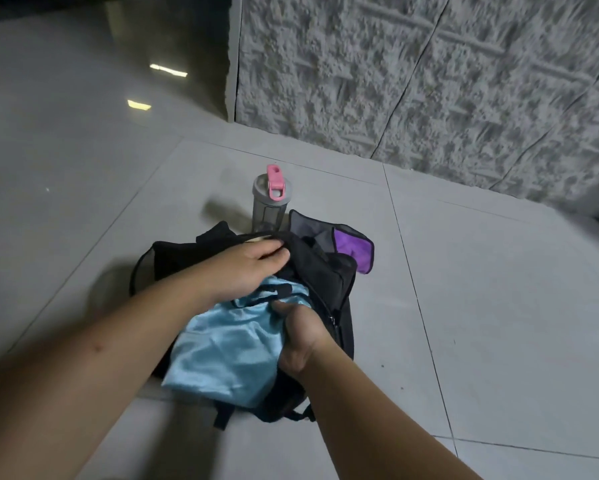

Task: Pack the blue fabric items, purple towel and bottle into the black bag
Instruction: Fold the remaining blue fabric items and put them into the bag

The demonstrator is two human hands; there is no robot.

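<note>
Hands grip: left hand [246, 268] pinches black bag [329, 275] rim, right hand [301, 336] clutches blue fabric [222, 344].

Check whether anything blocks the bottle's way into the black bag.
The bottle stands upright on the floor just behind the black bag. The left hand and the blue fabric, gripped by the right hand, fill the bag's opening; both are in the way.

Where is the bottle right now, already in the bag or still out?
Still out: in the head view the bottle stands upright on the floor tiles just beyond the black bag, near the centre, left of the purple towel.
</note>
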